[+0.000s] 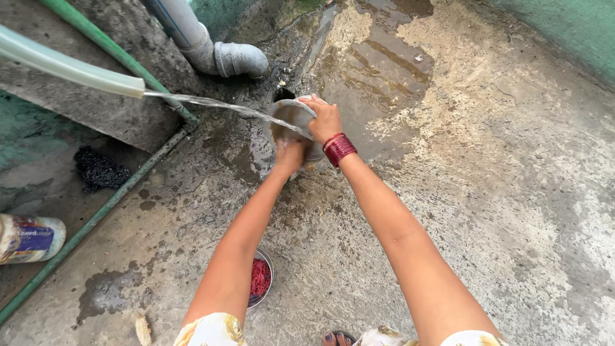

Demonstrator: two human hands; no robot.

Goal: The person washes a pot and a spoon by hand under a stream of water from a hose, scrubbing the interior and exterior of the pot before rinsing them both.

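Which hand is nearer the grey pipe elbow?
Left. The left hand is under the steel bowl, on the side toward the grey pipe elbow; the right hand grips the bowl's far rim.

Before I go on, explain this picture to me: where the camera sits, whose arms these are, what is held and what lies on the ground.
There is one picture, taken by a camera worn on a person's head and looking down, so the two bare arms reaching out from the bottom edge are that person's own. The right hand, with red bangles on the wrist, grips the rim of a steel bowl. The left hand is at the bowl's lower side. A clear hose pours a stream of water into the bowl. The ground is wet concrete. Beside the hose run a green pipe and a grey drain pipe. Near the left arm sits a small steel dish with something red in it. A plastic container lies at the left edge.
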